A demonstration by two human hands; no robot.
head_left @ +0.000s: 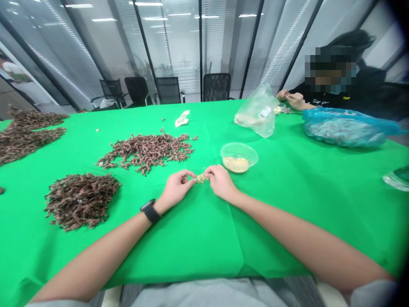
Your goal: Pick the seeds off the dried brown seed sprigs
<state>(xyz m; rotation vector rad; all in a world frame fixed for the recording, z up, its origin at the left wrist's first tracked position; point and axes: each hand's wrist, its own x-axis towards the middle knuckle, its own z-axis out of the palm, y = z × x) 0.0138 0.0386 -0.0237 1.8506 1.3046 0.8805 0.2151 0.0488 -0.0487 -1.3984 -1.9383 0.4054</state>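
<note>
A small heap of pale yellow grains (201, 178) lies on the green cloth between my two hands. My left hand (179, 187), with a black watch at its wrist, touches the heap's left side; its thumb and forefinger are a little apart and the other fingers curl under. At the right edge of the heap, the fingertips of my right hand (220, 181) are pressed together; whatever they pinch is too small to make out. Just beyond my right hand stands a clear plastic bowl (252, 158) with similar grains in its bottom.
Dried brown pieces form a spread pile (150, 151), a dense heap (81, 200) and more piles (28, 134) at far left. A crumpled paper (182, 119), clear bag (258, 113) and blue bag (348, 128) lie farther back. Another person's hands (295, 100) work at the far right.
</note>
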